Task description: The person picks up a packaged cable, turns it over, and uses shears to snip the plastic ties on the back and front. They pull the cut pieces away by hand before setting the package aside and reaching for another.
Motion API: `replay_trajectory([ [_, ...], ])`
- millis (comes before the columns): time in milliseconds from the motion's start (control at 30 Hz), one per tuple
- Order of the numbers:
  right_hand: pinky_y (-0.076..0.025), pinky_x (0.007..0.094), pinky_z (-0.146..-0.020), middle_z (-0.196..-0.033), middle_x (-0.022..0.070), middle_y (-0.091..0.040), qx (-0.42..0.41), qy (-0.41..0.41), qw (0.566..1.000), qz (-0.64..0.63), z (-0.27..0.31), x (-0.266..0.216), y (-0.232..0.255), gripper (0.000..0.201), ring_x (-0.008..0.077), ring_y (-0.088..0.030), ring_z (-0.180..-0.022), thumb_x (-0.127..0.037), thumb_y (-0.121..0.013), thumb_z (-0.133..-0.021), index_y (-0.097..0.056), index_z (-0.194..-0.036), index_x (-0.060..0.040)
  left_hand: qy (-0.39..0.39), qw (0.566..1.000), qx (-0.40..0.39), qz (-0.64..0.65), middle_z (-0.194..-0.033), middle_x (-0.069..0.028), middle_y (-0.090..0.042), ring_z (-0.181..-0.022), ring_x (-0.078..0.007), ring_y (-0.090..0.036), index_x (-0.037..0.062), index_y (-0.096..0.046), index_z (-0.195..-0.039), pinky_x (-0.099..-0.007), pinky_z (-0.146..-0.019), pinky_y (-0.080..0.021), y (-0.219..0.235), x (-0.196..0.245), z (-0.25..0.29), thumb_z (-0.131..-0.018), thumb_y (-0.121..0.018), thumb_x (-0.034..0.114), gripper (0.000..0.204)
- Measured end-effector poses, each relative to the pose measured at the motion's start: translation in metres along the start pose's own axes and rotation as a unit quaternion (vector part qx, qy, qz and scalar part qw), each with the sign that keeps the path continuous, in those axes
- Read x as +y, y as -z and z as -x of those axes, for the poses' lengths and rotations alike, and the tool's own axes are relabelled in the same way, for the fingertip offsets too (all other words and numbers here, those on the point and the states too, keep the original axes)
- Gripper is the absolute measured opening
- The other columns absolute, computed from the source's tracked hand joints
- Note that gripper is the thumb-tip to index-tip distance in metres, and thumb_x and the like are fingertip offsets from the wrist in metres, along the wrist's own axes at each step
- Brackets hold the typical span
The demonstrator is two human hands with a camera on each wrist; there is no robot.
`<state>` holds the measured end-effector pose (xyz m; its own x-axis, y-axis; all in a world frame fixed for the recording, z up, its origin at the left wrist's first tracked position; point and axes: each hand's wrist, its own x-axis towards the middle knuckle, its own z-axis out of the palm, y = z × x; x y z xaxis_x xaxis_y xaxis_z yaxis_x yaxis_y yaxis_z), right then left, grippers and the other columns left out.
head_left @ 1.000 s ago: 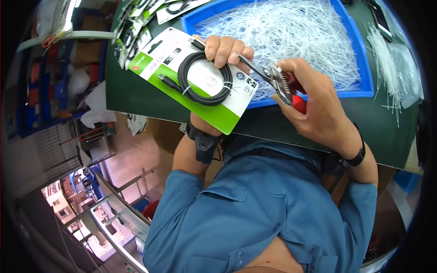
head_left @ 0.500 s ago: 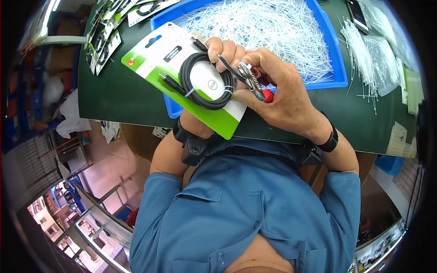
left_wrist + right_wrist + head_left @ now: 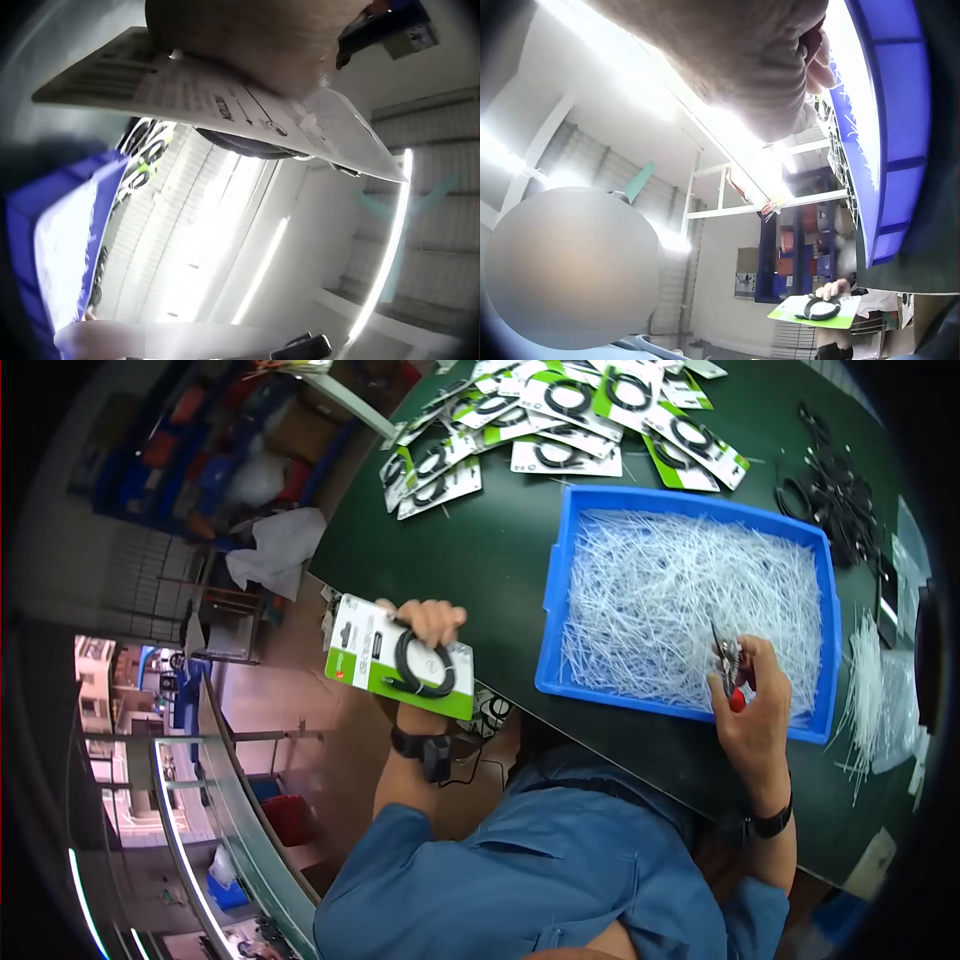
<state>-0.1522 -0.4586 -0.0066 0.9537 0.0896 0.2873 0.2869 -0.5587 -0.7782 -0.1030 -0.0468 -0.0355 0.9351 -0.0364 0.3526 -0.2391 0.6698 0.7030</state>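
My left hand (image 3: pixel 432 622) grips the upper edge of a white and green retail card (image 3: pixel 352 665), held out past the table's left front edge. On the card is a coiled black braided cable (image 3: pixel 402 654). The card's printed back (image 3: pixel 180 94) shows beneath the hand in the left wrist view. In my right hand (image 3: pixel 760 715) are spring-loaded cutting pliers (image 3: pixel 728 652) with red grips, over the front right part of a blue tray (image 3: pixel 550 615). White cable ties (image 3: pixel 670 600) fill that tray. The right wrist view shows little of the pliers, as the hand covers them.
Many carded cables (image 3: pixel 565 400) lie heaped along the back of the green table (image 3: pixel 490 560). Loose black cables (image 3: pixel 840 500) are at the back right. More white ties (image 3: pixel 865 680), clear plastic bags (image 3: pixel 898 710) and a phone (image 3: pixel 887 595) lie right of the tray.
The hands have moved apart: the left, with the card, to the left; the right, with the pliers, to the right over the tray. The head view has shifted, showing more of the table.
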Motion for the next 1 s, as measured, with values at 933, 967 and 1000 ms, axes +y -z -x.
replay_trajectory([
  [933,-0.049,0.0343,-0.07,-0.093,0.0134,-0.062,-0.057,-0.015,0.995,-0.082,-0.009,0.018,0.009,0.068,0.0224,-0.06,-0.078,-0.024,-0.081,-0.083,-0.055,-0.14,0.0035,0.044,0.465,0.197,-0.862,-0.13,-0.0263,-0.066,-0.124,-0.0395,-0.063,-0.0021,-0.056,-0.14,-0.0467,-0.107,-0.05,0.209,0.015,-0.288,-0.086,-0.077,0.05,0.077],
  [967,-0.049,0.0361,-0.071,-0.093,0.0146,-0.061,-0.063,0.013,0.996,-0.056,-0.01,0.018,0.011,0.071,0.0244,-0.059,-0.078,-0.025,-0.081,-0.082,-0.055,-0.142,0.0038,0.089,0.473,0.185,-0.857,-0.133,-0.0267,-0.064,-0.126,-0.0397,-0.061,-0.0018,-0.054,-0.143,-0.0469,-0.108,-0.049,0.217,0.015,-0.294,-0.084,-0.079,0.051,0.083],
  [1000,-0.049,0.0361,-0.071,-0.093,0.0146,-0.061,-0.057,0.008,0.997,-0.055,-0.011,0.017,0.011,0.071,0.0244,-0.059,-0.078,-0.025,-0.081,-0.082,-0.055,-0.142,0.0038,0.133,0.478,0.172,-0.851,-0.137,-0.027,-0.063,-0.128,-0.0399,-0.06,-0.0014,-0.053,-0.145,-0.0472,-0.108,-0.049,0.215,0.012,-0.3,-0.081,-0.081,0.052,0.088],
])
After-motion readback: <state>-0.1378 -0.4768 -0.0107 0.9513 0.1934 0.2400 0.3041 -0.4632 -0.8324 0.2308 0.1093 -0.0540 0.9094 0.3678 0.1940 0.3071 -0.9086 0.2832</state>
